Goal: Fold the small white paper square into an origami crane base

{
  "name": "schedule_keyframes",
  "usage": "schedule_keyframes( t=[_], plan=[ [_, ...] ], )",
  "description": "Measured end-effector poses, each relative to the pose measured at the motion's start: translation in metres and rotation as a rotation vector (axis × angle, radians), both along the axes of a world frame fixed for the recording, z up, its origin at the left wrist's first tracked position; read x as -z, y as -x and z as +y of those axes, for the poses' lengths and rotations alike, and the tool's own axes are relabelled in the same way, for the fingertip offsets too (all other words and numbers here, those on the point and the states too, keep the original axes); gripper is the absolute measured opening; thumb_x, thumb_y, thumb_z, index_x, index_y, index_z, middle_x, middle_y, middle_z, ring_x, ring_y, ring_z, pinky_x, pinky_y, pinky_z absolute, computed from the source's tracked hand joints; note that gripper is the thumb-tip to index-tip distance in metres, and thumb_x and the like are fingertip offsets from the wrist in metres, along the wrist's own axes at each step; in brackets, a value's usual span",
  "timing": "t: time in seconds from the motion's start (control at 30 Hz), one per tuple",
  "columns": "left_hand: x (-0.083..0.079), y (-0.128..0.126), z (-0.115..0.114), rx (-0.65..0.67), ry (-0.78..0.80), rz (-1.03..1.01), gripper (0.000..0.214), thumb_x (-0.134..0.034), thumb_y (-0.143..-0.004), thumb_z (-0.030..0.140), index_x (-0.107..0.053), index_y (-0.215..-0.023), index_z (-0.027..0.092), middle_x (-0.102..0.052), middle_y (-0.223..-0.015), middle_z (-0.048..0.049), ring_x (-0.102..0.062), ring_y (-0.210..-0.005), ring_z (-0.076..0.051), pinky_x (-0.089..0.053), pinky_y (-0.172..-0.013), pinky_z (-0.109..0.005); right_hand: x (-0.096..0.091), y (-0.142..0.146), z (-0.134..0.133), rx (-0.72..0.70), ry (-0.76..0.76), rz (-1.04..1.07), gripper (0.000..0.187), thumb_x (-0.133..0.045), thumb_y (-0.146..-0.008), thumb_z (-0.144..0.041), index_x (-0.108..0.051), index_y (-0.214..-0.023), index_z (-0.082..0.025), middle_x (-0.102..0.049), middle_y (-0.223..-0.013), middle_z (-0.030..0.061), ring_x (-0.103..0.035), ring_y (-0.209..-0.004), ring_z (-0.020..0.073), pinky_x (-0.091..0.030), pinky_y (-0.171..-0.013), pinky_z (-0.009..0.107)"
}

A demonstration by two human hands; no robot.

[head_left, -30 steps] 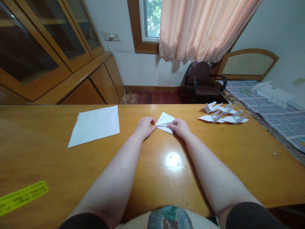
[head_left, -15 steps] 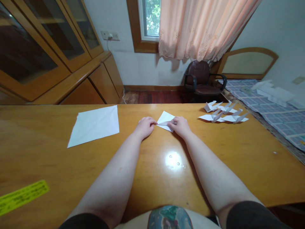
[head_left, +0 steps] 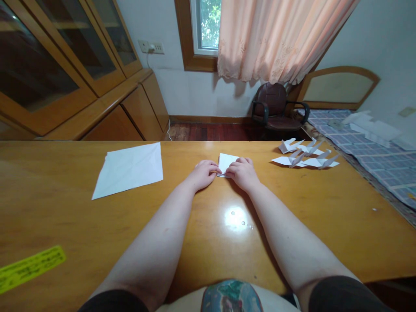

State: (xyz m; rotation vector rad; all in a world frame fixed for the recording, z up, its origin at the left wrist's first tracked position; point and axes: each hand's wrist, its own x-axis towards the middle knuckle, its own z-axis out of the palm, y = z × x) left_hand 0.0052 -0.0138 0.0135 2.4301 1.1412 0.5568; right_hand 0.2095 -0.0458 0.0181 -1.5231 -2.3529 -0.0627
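Note:
A small folded white paper (head_left: 226,160) lies on the wooden table between my hands, its far edge towards the window. My left hand (head_left: 204,173) has its fingers curled together at the near left corner of the paper, pinching it there. Lying over the right part of the paper, my right hand (head_left: 243,173) grips and presses its near edge with bent fingers. My right fingers cover the near right side of the fold.
Several folded paper cranes (head_left: 303,157) stand at the table's far right. A larger white sheet (head_left: 130,170) lies flat on the left. A yellow label (head_left: 30,266) is at the near left of the table (head_left: 123,229). Beyond the table are an office chair (head_left: 274,106) and a bed (head_left: 367,143).
The folded paper has turned and now looks squarer, its raised flap no longer visible. My left hand has shifted slightly right, and my right hand has moved left over the paper's near edge.

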Motion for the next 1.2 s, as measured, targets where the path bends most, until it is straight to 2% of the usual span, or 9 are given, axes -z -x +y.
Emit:
schedule_keyframes(
  t=[0.2, 0.5, 0.77, 1.2],
  plan=[
    [0.0034, 0.0032, 0.0032, -0.041, 0.002, 0.073, 0.035, -0.049, -0.084, 0.013, -0.078, -0.093, 0.03, -0.068, -0.113, -0.0021, -0.057, -0.11, -0.021, -0.042, -0.103, -0.039, 0.0033, -0.001, 0.0025, 0.01, 0.011, 0.023, 0.022, -0.061, -0.089, -0.032, -0.075, -0.073, -0.026, -0.073, -0.082, 0.0016, -0.044, -0.09, 0.0198, -0.02, -0.086, 0.038],
    [-0.0008, 0.0034, 0.0017, -0.054, 0.007, 0.116, 0.035, -0.05, -0.084, 0.013, -0.078, -0.095, 0.032, -0.068, -0.116, -0.0011, -0.057, -0.111, -0.021, -0.043, -0.103, -0.039, 0.0015, -0.0002, 0.0023, -0.007, 0.032, -0.008, 0.024, -0.06, -0.09, -0.032, -0.075, -0.072, -0.025, -0.071, -0.079, 0.0021, -0.043, -0.088, 0.0193, -0.021, -0.084, 0.038],
    [-0.0026, 0.0013, -0.0007, -0.038, 0.011, 0.089, 0.035, -0.052, -0.083, 0.012, -0.078, -0.093, 0.032, -0.068, -0.115, -0.0014, -0.057, -0.111, -0.022, -0.042, -0.105, -0.041, -0.0019, 0.0053, -0.0017, 0.017, -0.007, -0.064, 0.022, -0.059, -0.09, -0.03, -0.074, -0.077, -0.024, -0.071, -0.085, 0.0038, -0.045, -0.091, 0.021, -0.021, -0.086, 0.038],
    [-0.0003, -0.0015, -0.0013, 0.019, -0.005, 0.099, 0.032, -0.053, -0.083, 0.015, -0.078, -0.093, 0.033, -0.068, -0.117, -0.0011, -0.057, -0.111, -0.022, -0.041, -0.104, -0.043, 0.0033, 0.0042, 0.0006, -0.074, 0.027, -0.062, 0.023, -0.059, -0.09, -0.036, -0.076, -0.079, -0.026, -0.072, -0.081, 0.0029, -0.044, -0.087, 0.0202, -0.02, -0.084, 0.038]
  ],
)
